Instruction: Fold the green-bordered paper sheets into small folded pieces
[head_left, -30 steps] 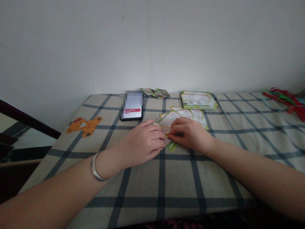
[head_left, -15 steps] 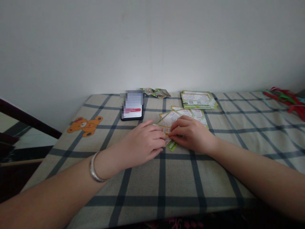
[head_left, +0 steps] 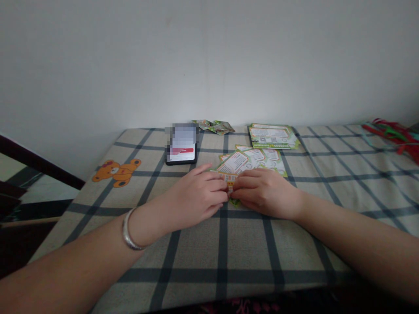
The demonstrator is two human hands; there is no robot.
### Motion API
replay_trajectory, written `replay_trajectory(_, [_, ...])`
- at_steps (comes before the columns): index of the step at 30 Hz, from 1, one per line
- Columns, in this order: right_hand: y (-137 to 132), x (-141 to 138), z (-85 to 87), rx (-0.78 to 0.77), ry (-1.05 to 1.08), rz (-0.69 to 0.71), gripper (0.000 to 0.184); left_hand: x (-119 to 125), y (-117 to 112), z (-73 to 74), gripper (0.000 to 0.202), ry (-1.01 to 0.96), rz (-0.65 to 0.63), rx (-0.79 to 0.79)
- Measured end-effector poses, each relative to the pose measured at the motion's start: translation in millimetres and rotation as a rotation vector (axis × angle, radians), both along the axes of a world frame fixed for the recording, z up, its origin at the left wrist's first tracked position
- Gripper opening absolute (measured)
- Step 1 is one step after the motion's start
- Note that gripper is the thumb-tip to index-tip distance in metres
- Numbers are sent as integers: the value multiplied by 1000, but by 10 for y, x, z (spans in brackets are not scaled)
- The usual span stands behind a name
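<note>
Several printed cards in green, white and orange (head_left: 240,161) lie fanned and overlapping on the checked tablecloth. My left hand (head_left: 204,192) reaches in from the left, a silver bangle on its wrist. Its fingers are apart and rest at the left side of the front card; the thumb is hidden. Opposite it, my right hand (head_left: 262,189) has its fingers bent and close together on the front card (head_left: 230,183), thumb out of sight. Only a strip of that card shows between the two hands, with a green corner below.
Behind the fan lies a neater stack of similar cards (head_left: 271,136). A crumpled wrapper (head_left: 214,127) is near the wall, beside a phone (head_left: 181,146) with a lit screen. An orange bear cutout (head_left: 117,173) lies at left. Red and green strands (head_left: 397,139) sit far right.
My right hand has lowered slightly and flattened; its fingers have gone from a pinch to lying together over the card's lower part. The left hand has stayed nearly still.
</note>
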State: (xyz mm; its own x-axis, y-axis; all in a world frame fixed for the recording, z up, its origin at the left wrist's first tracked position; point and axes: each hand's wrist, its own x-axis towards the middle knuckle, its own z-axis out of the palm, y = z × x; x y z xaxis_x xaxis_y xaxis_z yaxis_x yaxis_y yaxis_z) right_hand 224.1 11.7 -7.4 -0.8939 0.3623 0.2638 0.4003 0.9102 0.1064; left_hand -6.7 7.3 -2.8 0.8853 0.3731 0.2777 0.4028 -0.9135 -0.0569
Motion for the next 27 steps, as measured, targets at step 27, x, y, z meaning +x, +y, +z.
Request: replay_trajectory(27, [9, 9, 26, -111, -11, 1, 20, -15, 4, -33, 22, 9, -7, 2])
